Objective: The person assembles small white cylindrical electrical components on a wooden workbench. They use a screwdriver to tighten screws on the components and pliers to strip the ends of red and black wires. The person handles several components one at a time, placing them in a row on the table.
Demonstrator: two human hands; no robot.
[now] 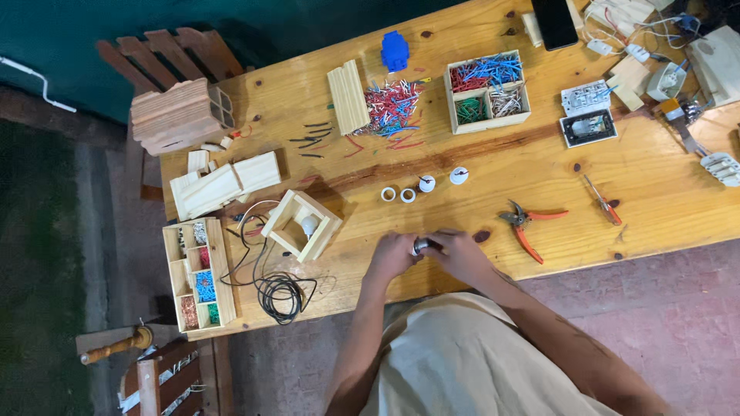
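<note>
Both my hands meet near the front edge of the wooden table (539,177). My left hand (391,256) and my right hand (460,253) together grip a small dark and silver part (420,246), too small to identify. Just beyond them lie two white rings (398,194) and two white round socket parts (441,180). To the left stands an open wooden frame box (301,225) with a white bulb inside, and a coiled black cable (276,291) runs from it.
Red-handled pliers (526,225) and a small screwdriver (601,200) lie to the right. Divided wooden boxes of coloured wire pieces (487,92) (197,283), a loose wire pile (391,106), wooden blocks, switch plates (587,115) and a black phone (553,21) fill the far side.
</note>
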